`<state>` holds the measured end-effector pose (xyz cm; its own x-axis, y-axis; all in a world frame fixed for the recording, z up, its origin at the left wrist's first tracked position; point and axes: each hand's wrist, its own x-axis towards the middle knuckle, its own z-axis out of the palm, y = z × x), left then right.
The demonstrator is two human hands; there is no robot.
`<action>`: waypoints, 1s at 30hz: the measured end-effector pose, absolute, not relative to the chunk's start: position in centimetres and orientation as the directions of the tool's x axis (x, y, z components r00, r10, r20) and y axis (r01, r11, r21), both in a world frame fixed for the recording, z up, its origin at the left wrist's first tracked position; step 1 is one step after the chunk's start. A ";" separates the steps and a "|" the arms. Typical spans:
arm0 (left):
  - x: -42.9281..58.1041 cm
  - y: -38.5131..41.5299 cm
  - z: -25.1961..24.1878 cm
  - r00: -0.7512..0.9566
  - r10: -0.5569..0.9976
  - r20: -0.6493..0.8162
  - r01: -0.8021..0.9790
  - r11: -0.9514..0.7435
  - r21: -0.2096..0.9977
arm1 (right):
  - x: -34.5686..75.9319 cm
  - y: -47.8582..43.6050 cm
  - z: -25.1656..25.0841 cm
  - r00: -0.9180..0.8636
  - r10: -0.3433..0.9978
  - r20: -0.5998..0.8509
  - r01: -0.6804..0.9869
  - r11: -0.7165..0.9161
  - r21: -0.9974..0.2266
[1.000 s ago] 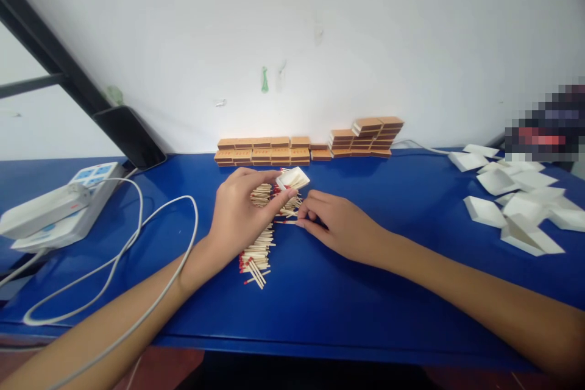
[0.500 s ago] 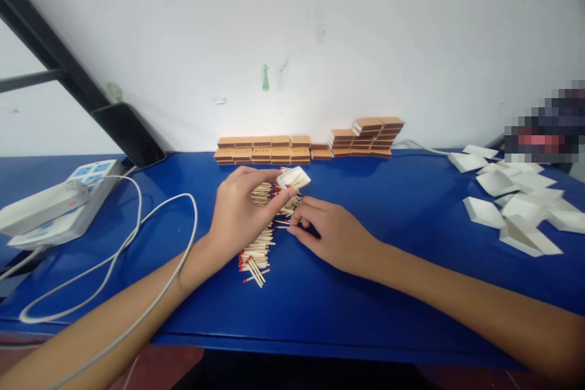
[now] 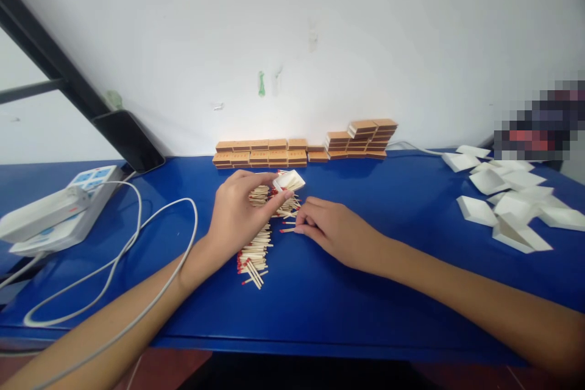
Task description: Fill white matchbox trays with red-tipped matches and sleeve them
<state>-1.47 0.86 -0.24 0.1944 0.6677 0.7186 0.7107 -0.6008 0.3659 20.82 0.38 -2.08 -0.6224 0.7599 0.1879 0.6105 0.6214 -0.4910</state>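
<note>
My left hand [image 3: 244, 204] grips a small white matchbox tray [image 3: 289, 180] between thumb and fingers, tilted, with some matches inside. Pinched in the fingertips of my right hand [image 3: 336, 228] is a match [image 3: 287, 230], its red head pointing left. Another match lies just above that one, close to the fingers. Beneath and beside my left hand spreads a pile of red-headed matches [image 3: 256, 247] on the blue table [image 3: 292, 311]. Part of the pile is hidden by my left hand.
Closed matchboxes [image 3: 260, 155] stand in stacked rows along the wall, with a taller stack [image 3: 365, 140] to their right. Several empty white trays [image 3: 512, 186] lie heaped on the right. A power strip [image 3: 77, 207] is at left, and its white cable [image 3: 194, 225] loops across my left forearm.
My right hand has shifted slightly right, drawing the pinched match away from the pile. My left hand still holds the tray; the whole view has shifted a little.
</note>
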 end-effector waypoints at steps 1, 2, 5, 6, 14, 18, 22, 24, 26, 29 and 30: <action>-1.6 0.9 -0.2 0.205 0.665 0.718 0.716 -0.602 0.353 | 21.4 0.5 -1.8 -0.635 0.748 0.190 0.599 0.633 -0.490; -1.7 1.0 -0.2 0.216 0.666 0.714 0.725 -0.599 0.339 | 22.1 0.7 -1.4 -0.638 0.741 0.209 0.590 0.645 -0.486; -1.9 1.2 -0.4 0.266 0.686 0.677 0.763 -0.579 0.287 | 23.8 1.7 -0.6 -0.588 0.740 0.328 0.588 0.669 -0.455; -1.9 1.2 -0.5 0.295 0.688 0.663 0.765 -0.586 0.267 | 24.1 2.0 -0.5 -0.560 0.742 0.369 0.592 0.670 -0.449; -0.7 0.1 -1.1 0.437 0.593 0.676 0.612 -0.747 0.260 | 23.7 2.1 -0.6 -0.548 0.691 0.472 0.545 0.723 -0.425; -0.8 0.1 -0.5 0.330 0.657 0.678 0.686 -0.660 0.306 | 23.5 2.1 -0.8 -0.461 0.676 0.575 0.521 0.731 -0.441; -1.2 0.5 -0.4 0.176 0.710 0.682 0.734 -0.556 0.390 | 23.1 2.0 -1.7 -0.501 0.707 0.499 0.540 0.706 -0.458; -1.3 0.7 -0.4 0.166 0.710 0.685 0.732 -0.554 0.397 | 22.6 1.9 -2.4 -0.585 0.699 0.411 0.533 0.713 -0.455; -1.3 0.7 -0.5 0.172 0.712 0.680 0.729 -0.557 0.398 | 22.1 1.7 -3.1 -0.620 0.698 0.360 0.536 0.711 -0.455; -1.2 0.7 -0.6 0.182 0.716 0.673 0.719 -0.564 0.405 | 21.4 1.7 -3.6 -0.603 0.722 0.339 0.564 0.686 -0.459; -1.2 0.6 -0.6 0.186 0.717 0.671 0.716 -0.567 0.407 | 21.3 1.8 -3.6 -0.600 0.728 0.333 0.568 0.680 -0.463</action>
<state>-1.20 0.63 -0.57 0.1863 0.7174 0.6713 0.7165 -0.5667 0.4069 21.32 1.78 -3.61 -0.5996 0.7275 0.3334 0.5682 0.6804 -0.4627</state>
